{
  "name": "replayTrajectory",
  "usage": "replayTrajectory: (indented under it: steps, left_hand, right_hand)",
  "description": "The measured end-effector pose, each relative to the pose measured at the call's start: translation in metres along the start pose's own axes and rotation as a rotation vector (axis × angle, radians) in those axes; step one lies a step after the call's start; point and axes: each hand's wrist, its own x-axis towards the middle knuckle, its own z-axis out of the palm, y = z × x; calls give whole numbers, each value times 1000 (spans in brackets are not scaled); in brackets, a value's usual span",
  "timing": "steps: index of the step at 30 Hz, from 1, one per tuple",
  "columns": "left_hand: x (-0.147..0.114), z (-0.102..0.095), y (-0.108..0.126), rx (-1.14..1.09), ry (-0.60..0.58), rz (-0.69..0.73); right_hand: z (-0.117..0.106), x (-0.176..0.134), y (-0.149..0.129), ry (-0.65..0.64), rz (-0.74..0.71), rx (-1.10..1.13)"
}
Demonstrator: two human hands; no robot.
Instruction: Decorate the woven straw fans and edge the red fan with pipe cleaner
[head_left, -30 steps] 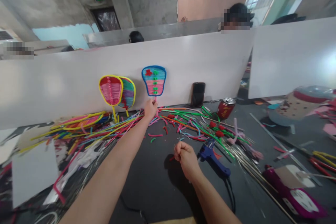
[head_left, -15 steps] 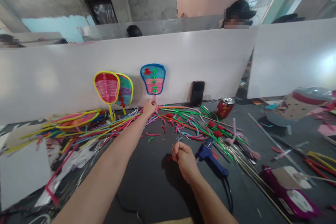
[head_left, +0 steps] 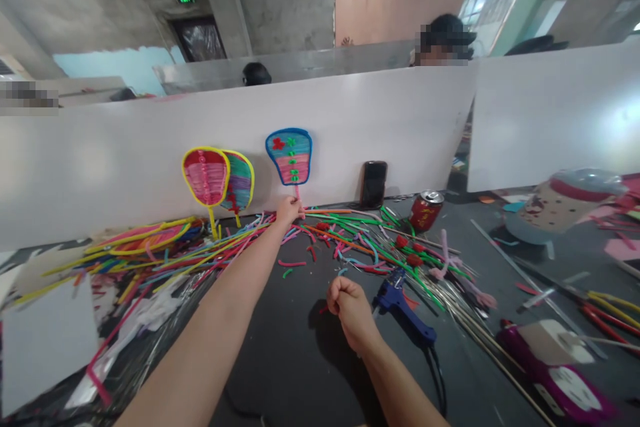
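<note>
Blue-edged fan [head_left: 290, 159] upright before board [head_left: 360, 127]; left hand [head_left: 289, 209] pinches its stem [head_left: 297, 192], presumably for steadiness. Right hand [head_left: 349, 305], nearer than fan, fisted; contents, can't tell.

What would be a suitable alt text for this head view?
A person's left hand grips the pink fuzzy handle of a blue-rimmed, turquoise-and-pink fan before a white panel. The closed right hand is near a blue plastic glue gun; multicoloured fuzzy craft stems litter the dark table.
</note>
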Motion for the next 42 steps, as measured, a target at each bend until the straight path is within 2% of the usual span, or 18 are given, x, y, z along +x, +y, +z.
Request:
replayTrajectory:
  steps: [5,8,11,17,21,24,26,28,31,33,38,42]
  left_hand:
    - [-14,-4,0,-2,74,33]
    - [-36,-9,-1,16,114,75]
    - [-74,-14,0,45,53,126]
    - [-172,-34,-9,189,-158,236]
    - [-223,-59,-33,424,-114,267]
    - [-246,-79,-57,575,-32,300]
    - [-255,-89,-72,648,5,351]
    - [-259,-94,-84,701,24,473]
    - [-259,-92,-97,845,86,675]
    - [-256,-87,-103,922,127,730]
    - [-249,-80,-117,940,186,723]
    - [-242,-81,-119,849,225,654]
  right_hand:
    - [-1,1,-1,-2,-10,9]
    - [-1,1,0,-9,-14,8]
    - [-1,1,0,-14,-28,1]
    - [-7,1,0,-13,-66,-39]
    - [-10,1,3,-26,-97,-92]
    - [-9,-1,3,-56,-151,-165]
    - [-6,-4,1,-91,-203,-242]
    - [-2,-10,-2,-140,-258,-338]
    - [4,-19,-3,-206,-338,-467]
    - [9,-23,-2,-208,-394,-514]
    - [24,-19,-8,-133,-477,-556]
    - [35,-16,-24,-168,-378,-587]
